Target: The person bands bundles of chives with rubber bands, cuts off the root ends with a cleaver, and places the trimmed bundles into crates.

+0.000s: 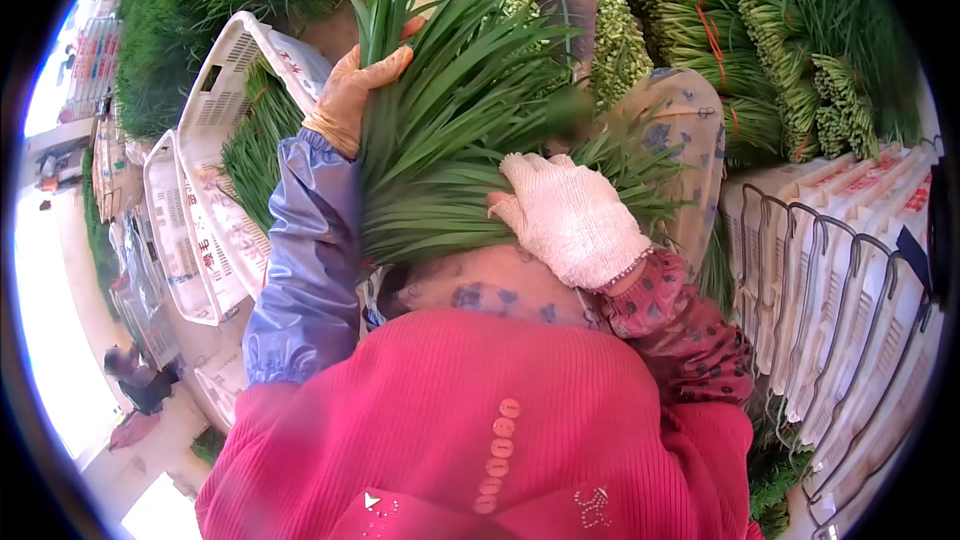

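Long flat green leaves, which look like garlic chives [450, 130], lie in a loose heap across the lap. My left hand [362, 90], in a thin orange-tan rubber glove, is closed round an upright bunch at the heap's left side. On the lower right of the heap is my right hand [575, 215], in a white knitted glove. Its back faces up, and its fingers curl over the leaves, with the fingertips partly hidden among them. Beneath the leaves, a flower-patterned apron [480, 290] covers the lap. A dark flat blade [570, 15] stands just beyond the heap.
Tied bundles of greens [700, 40] with orange bands are stacked at the upper right. White plastic crates [215, 90] stand on the left, greens inside one. White printed bags or sheets [830, 240] with dark wire loops line the right side. A person [140, 375] is far left.
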`<move>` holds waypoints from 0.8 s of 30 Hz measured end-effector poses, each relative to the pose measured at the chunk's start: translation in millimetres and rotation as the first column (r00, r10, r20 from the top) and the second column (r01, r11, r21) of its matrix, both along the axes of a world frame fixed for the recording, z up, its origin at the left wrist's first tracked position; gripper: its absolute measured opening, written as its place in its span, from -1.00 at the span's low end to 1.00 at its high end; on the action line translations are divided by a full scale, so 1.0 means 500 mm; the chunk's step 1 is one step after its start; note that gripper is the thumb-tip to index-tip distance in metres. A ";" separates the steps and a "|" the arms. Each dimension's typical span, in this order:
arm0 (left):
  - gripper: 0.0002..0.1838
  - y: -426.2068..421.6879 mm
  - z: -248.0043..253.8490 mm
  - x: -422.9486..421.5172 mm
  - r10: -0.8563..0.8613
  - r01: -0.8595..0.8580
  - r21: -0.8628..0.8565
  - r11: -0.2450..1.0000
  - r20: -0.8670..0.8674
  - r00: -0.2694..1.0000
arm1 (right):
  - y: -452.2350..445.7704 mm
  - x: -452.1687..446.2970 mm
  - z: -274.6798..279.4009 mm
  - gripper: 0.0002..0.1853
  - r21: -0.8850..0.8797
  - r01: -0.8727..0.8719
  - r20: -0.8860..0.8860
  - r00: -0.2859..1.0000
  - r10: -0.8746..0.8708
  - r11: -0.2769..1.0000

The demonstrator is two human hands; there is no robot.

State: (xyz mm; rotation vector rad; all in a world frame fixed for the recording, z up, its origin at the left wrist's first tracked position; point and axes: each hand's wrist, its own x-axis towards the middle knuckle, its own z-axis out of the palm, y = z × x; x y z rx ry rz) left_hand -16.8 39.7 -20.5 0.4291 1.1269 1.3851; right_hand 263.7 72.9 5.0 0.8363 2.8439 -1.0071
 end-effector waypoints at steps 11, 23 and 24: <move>-0.51 -0.006 0.000 -0.011 0.001 -0.004 -0.043 0.999 -0.068 0.998 | 0.030 -0.029 0.008 -0.63 -0.170 0.177 0.064 0.984 -0.168 0.969; -0.52 -0.002 -0.007 -0.015 -0.008 0.004 -0.055 0.998 -0.062 0.998 | 0.099 -0.075 -0.098 -0.62 -0.399 0.326 0.025 0.938 -0.346 0.857; -0.52 -0.001 -0.006 -0.015 -0.009 0.006 -0.057 0.998 -0.064 0.998 | 0.096 -0.074 -0.097 -0.62 -0.343 0.301 0.026 0.950 -0.312 0.889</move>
